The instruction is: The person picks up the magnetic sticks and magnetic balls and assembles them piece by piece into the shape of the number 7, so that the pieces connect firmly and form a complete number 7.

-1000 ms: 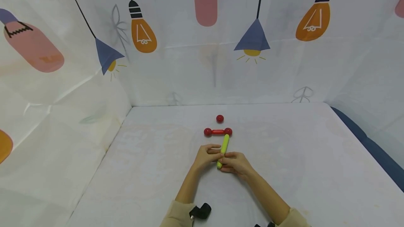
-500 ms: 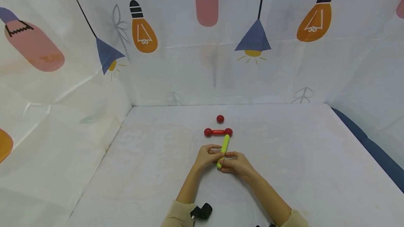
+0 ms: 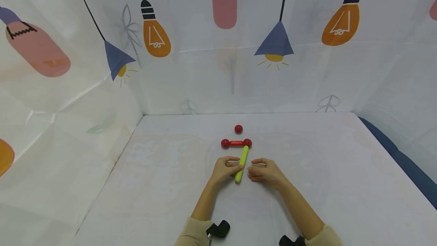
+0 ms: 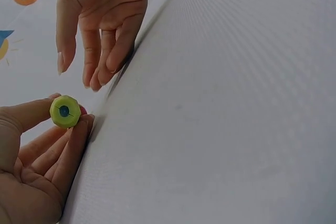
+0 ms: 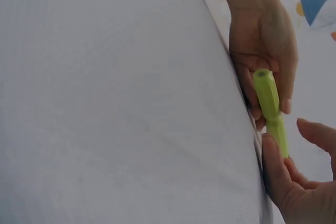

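Note:
A yellow-green faceted rod (image 3: 244, 153) slants on the table, its far end against the right ball (image 3: 247, 142) of a red dumbbell-shaped piece. That piece is a short red rod (image 3: 236, 143) with a ball at either end, the other being the left ball (image 3: 225, 143). My left hand (image 3: 222, 170) pinches the yellow-green rod between thumb and fingers. In the left wrist view the rod's near end (image 4: 59, 120) shows a dark round centre. To the right, my right hand (image 3: 268, 174) is apart from the rod, holding nothing, its thumb and fingers spread in the right wrist view.
A loose red ball (image 3: 238, 128) lies behind the dumbbell-shaped piece. The white table (image 3: 170, 143) meets a white sheet (image 3: 205, 79) printed with lamps at the back and left. Something dark blue (image 3: 385, 139) lies along the right edge.
My right hand has let go of the yellow-green rod and drawn back to the right. The left hand still holds the rod, and the red pieces have kept their places.

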`<state>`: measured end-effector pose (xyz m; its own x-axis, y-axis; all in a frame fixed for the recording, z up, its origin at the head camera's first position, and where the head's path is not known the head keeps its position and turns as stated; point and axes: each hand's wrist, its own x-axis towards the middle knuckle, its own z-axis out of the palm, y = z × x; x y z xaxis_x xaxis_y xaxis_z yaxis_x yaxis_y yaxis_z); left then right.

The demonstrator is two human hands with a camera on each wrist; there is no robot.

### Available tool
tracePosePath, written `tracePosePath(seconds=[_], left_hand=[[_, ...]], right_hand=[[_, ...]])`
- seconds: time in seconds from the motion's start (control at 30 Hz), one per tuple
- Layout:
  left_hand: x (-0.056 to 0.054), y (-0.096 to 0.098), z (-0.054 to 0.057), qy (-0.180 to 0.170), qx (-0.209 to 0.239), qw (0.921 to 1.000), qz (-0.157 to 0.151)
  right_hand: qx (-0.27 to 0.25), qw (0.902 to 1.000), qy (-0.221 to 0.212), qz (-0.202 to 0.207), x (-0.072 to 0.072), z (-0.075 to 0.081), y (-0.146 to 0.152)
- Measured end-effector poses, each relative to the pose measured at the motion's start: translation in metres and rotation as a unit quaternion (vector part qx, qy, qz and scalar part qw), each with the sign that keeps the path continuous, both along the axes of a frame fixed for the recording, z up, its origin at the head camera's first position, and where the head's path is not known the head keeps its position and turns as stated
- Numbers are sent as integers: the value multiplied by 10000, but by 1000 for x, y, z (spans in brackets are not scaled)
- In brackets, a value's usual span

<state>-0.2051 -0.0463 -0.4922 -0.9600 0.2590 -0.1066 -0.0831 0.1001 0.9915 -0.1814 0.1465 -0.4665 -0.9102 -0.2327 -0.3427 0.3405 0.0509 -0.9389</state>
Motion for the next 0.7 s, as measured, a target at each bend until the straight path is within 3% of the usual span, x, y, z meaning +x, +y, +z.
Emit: tracePosePath(seconds=[0.13, 0.3, 0.37, 0.53, 0.7], left_hand=[[1, 0, 3, -92, -29, 10000, 22], [11, 0, 25, -74, -29, 10000, -27], [10, 1, 23, -15, -69, 10000, -18], [2, 1, 6, -74, -35, 10000, 47], [10, 0, 24, -142, 68, 9999, -6]], right_hand=[[50, 9999, -17, -104, -6, 2, 7], [374, 9987, 127, -335, -22, 5, 16], [530, 9970, 201, -532, -30, 5, 19], [1084, 9890, 421, -914, -52, 2, 24], [1326, 9834, 716, -1007, -71, -2, 22]])
